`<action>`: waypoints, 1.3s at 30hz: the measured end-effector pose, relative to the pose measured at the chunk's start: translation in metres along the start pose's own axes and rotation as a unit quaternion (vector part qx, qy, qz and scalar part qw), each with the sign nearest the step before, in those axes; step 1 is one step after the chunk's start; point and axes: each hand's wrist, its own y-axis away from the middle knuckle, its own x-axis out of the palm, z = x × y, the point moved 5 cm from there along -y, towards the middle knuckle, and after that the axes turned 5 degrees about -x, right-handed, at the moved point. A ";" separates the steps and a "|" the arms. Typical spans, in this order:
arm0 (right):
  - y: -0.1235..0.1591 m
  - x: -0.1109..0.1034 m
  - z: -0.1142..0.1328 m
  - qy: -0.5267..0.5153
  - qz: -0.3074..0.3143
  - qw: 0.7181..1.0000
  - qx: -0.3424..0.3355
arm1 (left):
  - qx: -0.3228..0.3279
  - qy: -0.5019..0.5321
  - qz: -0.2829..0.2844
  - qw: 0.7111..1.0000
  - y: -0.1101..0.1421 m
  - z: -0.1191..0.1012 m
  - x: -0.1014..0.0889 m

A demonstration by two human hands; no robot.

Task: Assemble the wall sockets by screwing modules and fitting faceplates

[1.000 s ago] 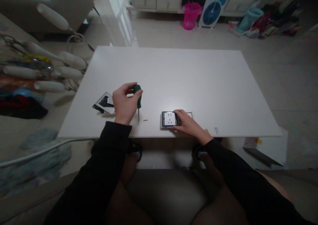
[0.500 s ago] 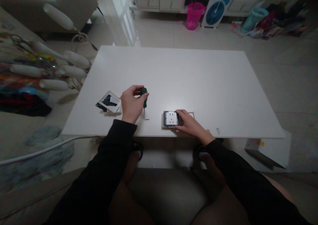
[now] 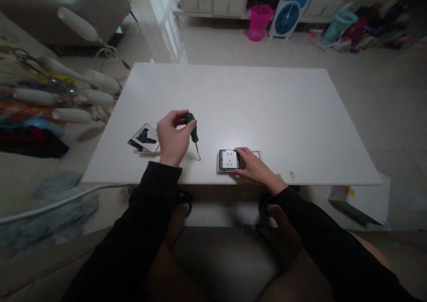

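My left hand [image 3: 174, 138] is closed around the green handle of a screwdriver [image 3: 194, 132]. The shaft slants down to the right, its tip at the tabletop. A small screw lay at that spot earlier; whether it now clings to the tip I cannot tell. My right hand [image 3: 252, 165] grips the right side of a wall socket [image 3: 229, 159], which lies face up near the table's front edge. Partly behind the right hand is a white frame [image 3: 256, 153]. Left of my left hand, white and black plate parts [image 3: 146, 137] lie in a pile.
The white table [image 3: 233, 97] spans the view before me. A small pale bag-like item [image 3: 292, 176] lies near its front edge. A white-armed lamp [image 3: 100, 97] stands at the left. Beyond are a pink basket [image 3: 259, 24], a blue fan [image 3: 287, 17] and a teal basket [image 3: 338, 26].
My left hand has moved slightly left and up, and the screwdriver has tilted from upright, its tip shifting right to the screw's place. My right hand and the socket stay nearly still.
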 end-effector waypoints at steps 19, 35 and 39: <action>-0.022 0.000 0.048 -0.091 -0.097 0.991 -0.005 | 0.009 0.129 -0.027 0.991 -0.002 -0.020 0.001; -0.033 0.006 0.048 -0.262 -0.193 0.943 0.074 | -0.091 0.268 -0.016 0.959 -0.005 0.000 0.004; -0.031 0.007 0.044 -0.266 -0.199 0.939 0.085 | -0.100 0.280 -0.026 0.954 -0.005 0.002 0.003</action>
